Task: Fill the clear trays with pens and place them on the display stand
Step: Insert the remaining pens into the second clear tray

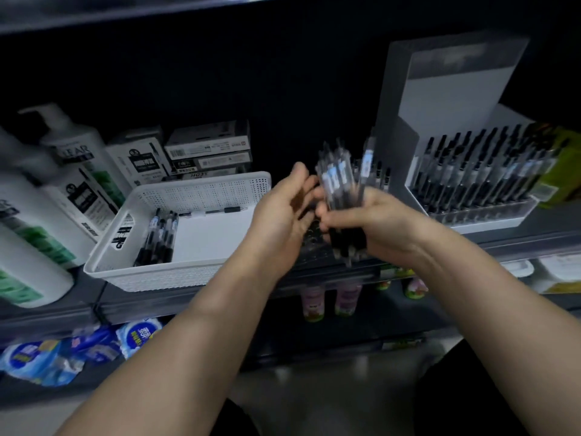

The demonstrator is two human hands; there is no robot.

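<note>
On the shelf [518, 243], between the white basket [176, 247] and the filled clear tray [484, 215], the right hand [371, 221] clamps a bundle of pens [344, 196] upright, the open left hand [283, 215] touching it.

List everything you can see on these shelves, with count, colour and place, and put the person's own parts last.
bundle of pens: count unclear from blur, black and clear, upright in the right hand.
display stand: one, clear and white, right of the shelf, a row of black pens standing in it.
white basket: one, white, left of centre on the shelf.
loose pens: about five, black and clear, inside the basket.
pen boxes: several, white and black, stacked behind the basket.
pump bottles: a few, white with green, far left.
blue packets: several, lower shelf, left.
pink bottles: a few, lower shelf, centre.
left hand: one, open, beside the bundle.
right hand: one, fingers closed around the bundle.
</note>
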